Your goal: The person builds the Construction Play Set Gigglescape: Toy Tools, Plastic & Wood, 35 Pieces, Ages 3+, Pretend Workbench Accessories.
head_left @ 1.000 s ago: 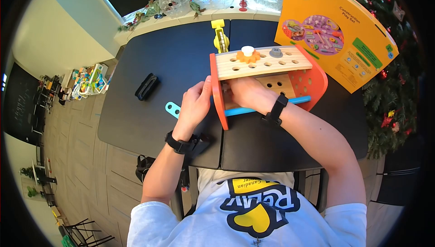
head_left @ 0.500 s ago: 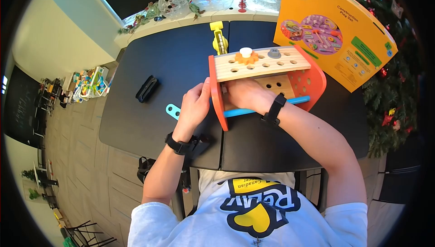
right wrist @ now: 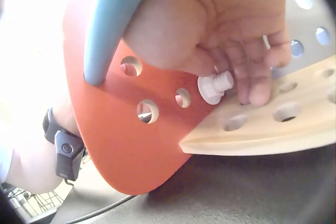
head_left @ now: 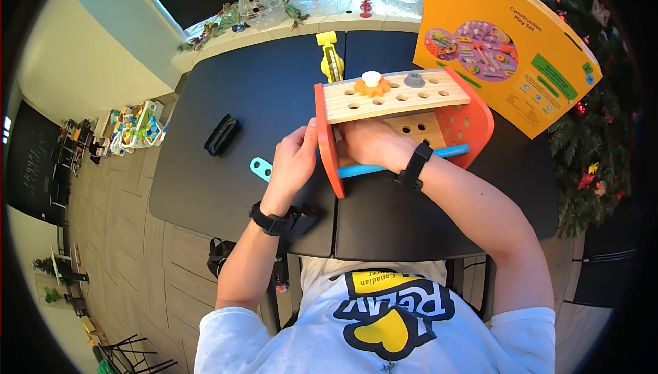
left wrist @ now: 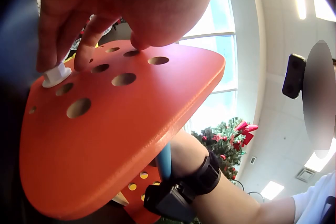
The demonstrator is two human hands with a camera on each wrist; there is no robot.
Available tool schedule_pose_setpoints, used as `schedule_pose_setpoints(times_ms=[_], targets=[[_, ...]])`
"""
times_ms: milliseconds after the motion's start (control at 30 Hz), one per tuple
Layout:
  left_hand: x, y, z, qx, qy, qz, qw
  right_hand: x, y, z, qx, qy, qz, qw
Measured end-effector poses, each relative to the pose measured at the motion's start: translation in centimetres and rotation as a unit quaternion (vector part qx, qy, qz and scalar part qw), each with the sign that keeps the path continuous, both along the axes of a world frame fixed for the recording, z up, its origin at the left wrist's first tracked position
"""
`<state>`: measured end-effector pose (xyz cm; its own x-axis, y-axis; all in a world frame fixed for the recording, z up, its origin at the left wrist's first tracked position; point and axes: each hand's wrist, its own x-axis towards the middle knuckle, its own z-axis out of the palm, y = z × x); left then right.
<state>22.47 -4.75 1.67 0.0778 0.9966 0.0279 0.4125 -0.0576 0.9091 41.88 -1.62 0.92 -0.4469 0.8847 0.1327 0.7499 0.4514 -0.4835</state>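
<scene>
A toy workbench with red side panels (head_left: 330, 137) and a wooden top (head_left: 397, 96) stands on the dark table. My left hand (head_left: 296, 158) is outside the near-left panel, its fingertips pinching a white bolt head (left wrist: 56, 75) set in a panel hole. Reaching inside under the top, my right hand (head_left: 377, 142) has thumb and fingers around a white nut (right wrist: 211, 89) on the panel's inner face. The bolt's tip pokes through that nut. In the head view the top hides the right fingers. A blue rod (head_left: 367, 170) runs beneath my right wrist.
An orange gear (head_left: 372, 87) with a white bolt and a grey screw piece (head_left: 414, 80) sit on the top. Around the bench are a yellow toy tool (head_left: 331, 58), a turquoise strip with holes (head_left: 260, 167), a black case (head_left: 221, 135) and a large yellow box (head_left: 507, 45).
The workbench has shifted very slightly left in the head view. Both hands keep their places on either side of the red panel.
</scene>
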Motion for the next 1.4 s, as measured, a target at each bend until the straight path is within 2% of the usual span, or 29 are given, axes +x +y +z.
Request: schedule_pose_setpoints(times_ms=[300,400,600,733,833,1000,1200,1300,1400], targets=[[0.1,0.0,-0.1,0.000,-0.007,0.000,1.000,0.2,-1.1,3.2,-0.095,0.023,-0.006,0.995],[0.1,0.0,0.1,-0.006,-0.003,0.001,1.000,0.1,-0.9,2.8,-0.055,-0.053,0.000,0.997],[0.0,-0.1,0.0,0.004,-0.006,0.002,1.000,0.2,-0.6,1.6,-0.056,-0.041,-0.005,0.998],[0.2,0.0,-0.2,0.019,-0.020,0.004,1.000,-0.2,-0.8,2.9,-0.047,-0.042,-0.015,0.998],[0.1,0.0,0.1,-0.014,-0.012,0.000,1.000,0.2,-0.9,2.6,-0.051,-0.043,-0.001,0.998],[0.1,-0.1,0.1,-0.008,-0.010,-0.002,1.000,0.1,-0.6,1.6,-0.041,-0.061,-0.019,0.997],[0.1,0.1,-0.3,0.002,-0.022,0.000,1.000,-0.3,-1.0,3.0,-0.047,-0.047,-0.017,0.998],[0.1,0.0,-0.1,0.001,-0.016,-0.002,1.000,0.4,-1.3,3.8,-0.055,0.007,0.030,0.998],[0.0,0.0,0.0,-0.003,-0.007,-0.002,1.000,0.4,-1.4,3.7,-0.044,0.000,0.015,0.999]])
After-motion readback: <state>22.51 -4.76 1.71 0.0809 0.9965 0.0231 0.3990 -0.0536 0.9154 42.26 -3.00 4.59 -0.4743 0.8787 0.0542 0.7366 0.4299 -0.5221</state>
